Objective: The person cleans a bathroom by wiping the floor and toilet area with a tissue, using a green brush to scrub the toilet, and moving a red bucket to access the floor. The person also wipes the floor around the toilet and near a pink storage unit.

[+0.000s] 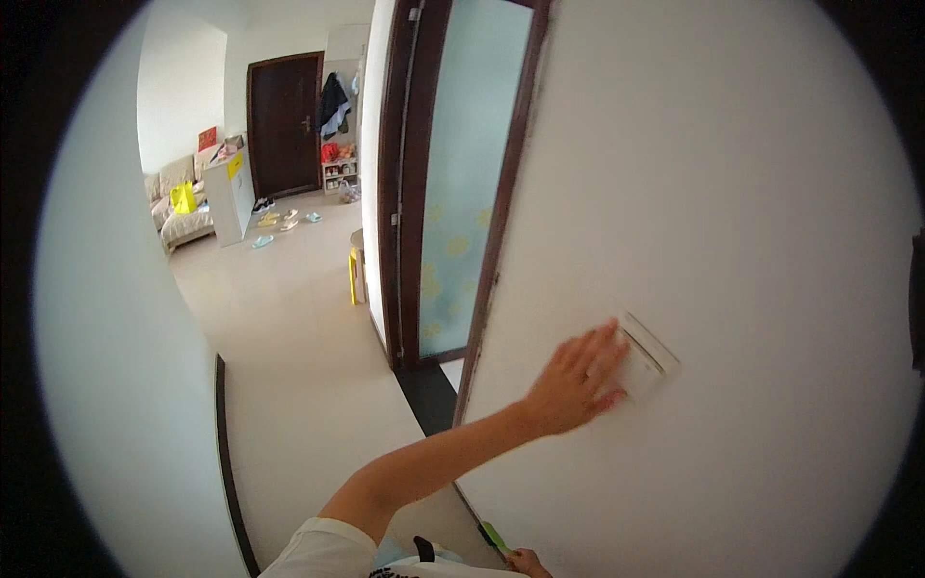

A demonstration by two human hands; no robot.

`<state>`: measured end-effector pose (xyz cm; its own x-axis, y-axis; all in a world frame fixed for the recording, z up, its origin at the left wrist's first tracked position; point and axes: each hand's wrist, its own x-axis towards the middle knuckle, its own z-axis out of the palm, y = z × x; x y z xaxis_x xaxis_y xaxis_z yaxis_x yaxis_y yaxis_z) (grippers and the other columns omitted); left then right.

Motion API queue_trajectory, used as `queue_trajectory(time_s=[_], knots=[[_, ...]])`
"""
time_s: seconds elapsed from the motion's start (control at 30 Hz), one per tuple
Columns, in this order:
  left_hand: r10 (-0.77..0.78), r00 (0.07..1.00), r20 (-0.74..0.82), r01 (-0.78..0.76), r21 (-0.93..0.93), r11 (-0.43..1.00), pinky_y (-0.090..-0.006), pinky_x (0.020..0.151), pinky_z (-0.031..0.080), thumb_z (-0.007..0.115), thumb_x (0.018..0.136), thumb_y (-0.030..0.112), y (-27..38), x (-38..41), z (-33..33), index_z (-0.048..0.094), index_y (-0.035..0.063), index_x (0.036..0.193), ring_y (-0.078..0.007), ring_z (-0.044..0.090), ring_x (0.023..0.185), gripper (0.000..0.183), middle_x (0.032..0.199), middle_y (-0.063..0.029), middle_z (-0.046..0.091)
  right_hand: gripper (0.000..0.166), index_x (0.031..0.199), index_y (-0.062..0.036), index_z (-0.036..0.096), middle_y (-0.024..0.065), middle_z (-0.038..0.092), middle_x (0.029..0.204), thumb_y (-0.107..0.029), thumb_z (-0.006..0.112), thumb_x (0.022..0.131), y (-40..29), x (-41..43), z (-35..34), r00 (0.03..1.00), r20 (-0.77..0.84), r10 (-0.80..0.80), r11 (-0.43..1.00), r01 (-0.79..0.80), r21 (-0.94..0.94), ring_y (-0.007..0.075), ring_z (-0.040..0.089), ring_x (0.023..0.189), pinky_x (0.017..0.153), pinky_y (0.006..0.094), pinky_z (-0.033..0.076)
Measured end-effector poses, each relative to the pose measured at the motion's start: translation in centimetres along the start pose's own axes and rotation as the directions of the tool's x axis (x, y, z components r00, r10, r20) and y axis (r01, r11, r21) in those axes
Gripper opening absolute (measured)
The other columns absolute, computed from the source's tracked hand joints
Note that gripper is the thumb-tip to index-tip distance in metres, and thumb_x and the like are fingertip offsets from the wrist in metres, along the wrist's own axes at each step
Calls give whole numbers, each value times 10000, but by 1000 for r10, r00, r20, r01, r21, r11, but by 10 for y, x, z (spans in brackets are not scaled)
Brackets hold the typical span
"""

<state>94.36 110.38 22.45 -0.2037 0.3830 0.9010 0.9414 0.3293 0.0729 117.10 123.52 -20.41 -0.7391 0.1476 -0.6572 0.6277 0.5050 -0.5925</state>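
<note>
My left hand (578,379) reaches across to the pale wall on the right, its fingers apart and nothing held in them. Its fingertips overlap the left part of a white wall switch plate (650,357); whether they press on it I cannot tell. Low in the picture, close to the wall's foot, my right hand (529,562) is partly visible. It grips a green brush-like tool (495,538) with a dark edge, mostly cut off from view.
Left of the switch wall is a dark-framed door (473,173) with frosted glass. A tiled floor (311,383) leads to a brown door (285,126), with slippers (264,242) scattered before it. A sofa (188,224), a white cabinet (230,199) and a stool (358,271) stand farther off.
</note>
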Motion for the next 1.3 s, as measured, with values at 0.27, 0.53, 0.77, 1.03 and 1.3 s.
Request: queue_trajectory(time_s=[0.27, 0.53, 0.77, 1.03, 1.3], knots=[[178, 943, -282, -247, -235, 940, -402, 858, 349, 569, 818, 298, -13, 5, 28, 320, 82, 1334, -276, 400, 1111, 612, 1354, -188, 287, 310, 735, -69, 615, 102, 592, 704, -379, 617, 743, -80, 58, 1, 997, -6, 77, 997, -77, -22, 250, 566, 655, 642, 383, 458], [371, 900, -227, -435, -505, 746, -347, 901, 326, 408, 909, 213, -19, 21, 22, 314, -30, 1307, -277, 393, 1146, 475, 1347, -197, 314, 305, 757, -71, 613, 107, 592, 734, -376, 615, 743, -186, 98, 14, 987, -95, 132, 991, -131, 18, 257, 564, 685, 657, 387, 457], [413, 802, -432, -593, -492, 637, -373, 976, 249, 445, 855, 236, -7, 37, 40, 346, -9, 1293, -299, 293, 1236, 511, 1381, -201, 258, 302, 776, -72, 612, 111, 592, 761, -373, 613, 742, -231, 108, 24, 968, -151, 202, 979, -193, 70, 264, 563, 712, 670, 390, 456], [496, 765, -411, -639, -396, 659, -326, 983, 265, 405, 907, 221, -3, 51, 36, 327, -57, 1283, -277, 340, 1221, 474, 1349, -204, 318, 301, 798, -74, 611, 115, 592, 792, -370, 611, 742, -245, 110, 31, 953, -188, 236, 970, -220, 107, 272, 561, 742, 685, 394, 455], [523, 753, -400, -645, -294, 705, -317, 980, 271, 418, 890, 234, -20, 52, 21, 322, -34, 1299, -262, 324, 1237, 498, 1348, -167, 333, 301, 819, -76, 609, 120, 592, 823, -366, 609, 741, -250, 115, 31, 950, -195, 244, 967, -224, 120, 280, 559, 773, 701, 398, 454]])
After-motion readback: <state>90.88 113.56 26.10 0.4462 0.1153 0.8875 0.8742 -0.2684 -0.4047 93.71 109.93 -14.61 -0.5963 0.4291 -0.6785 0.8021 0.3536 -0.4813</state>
